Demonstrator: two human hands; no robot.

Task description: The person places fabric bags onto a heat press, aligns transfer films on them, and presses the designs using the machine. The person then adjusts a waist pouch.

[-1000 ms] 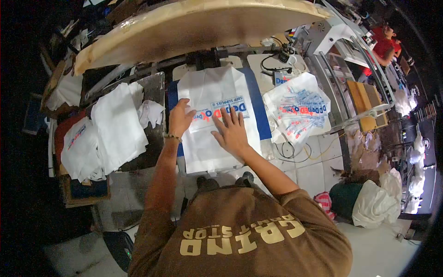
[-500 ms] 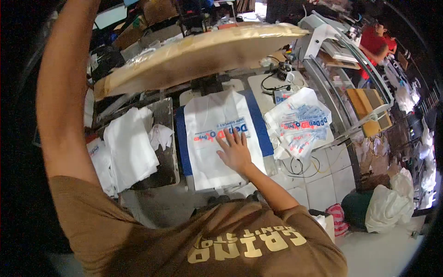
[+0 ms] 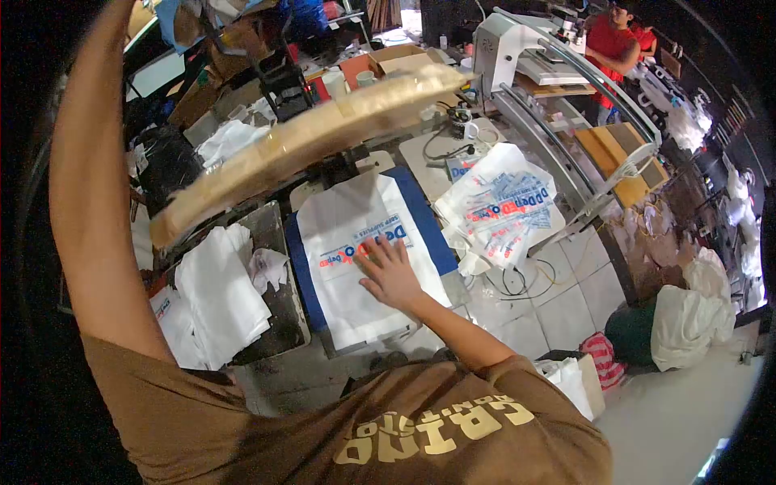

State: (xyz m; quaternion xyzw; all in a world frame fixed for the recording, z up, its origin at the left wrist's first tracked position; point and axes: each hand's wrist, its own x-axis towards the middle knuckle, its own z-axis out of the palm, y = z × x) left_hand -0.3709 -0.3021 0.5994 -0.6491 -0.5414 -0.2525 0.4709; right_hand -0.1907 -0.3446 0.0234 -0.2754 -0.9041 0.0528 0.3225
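My right hand point(image 3: 390, 276) lies palm down with spread fingers on a white bag-like sheet point(image 3: 347, 299). The sheet carries blue and red lettering, partly under my fingers. It rests on a blue pad point(image 3: 420, 218), which shows along both sides. My left arm point(image 3: 93, 178) reaches up past the top left edge, so the left hand is out of sight. Beyond the sheet, a long tape-covered tan panel point(image 3: 307, 133) hangs tilted above the far end of the pad.
Plain white sheets point(image 3: 222, 295) lie on a dark board at left. Printed pieces point(image 3: 509, 206) are piled on a pale board at right, beside a metal-railed machine frame point(image 3: 550, 121). A person in red point(image 3: 612, 44) stands far right. White sacks point(image 3: 691, 315) sit on the floor.
The camera view has turned and shifted. The tan panel appears more edge-on and further left. My right hand stays spread on the sheet, in nearly the same spot.
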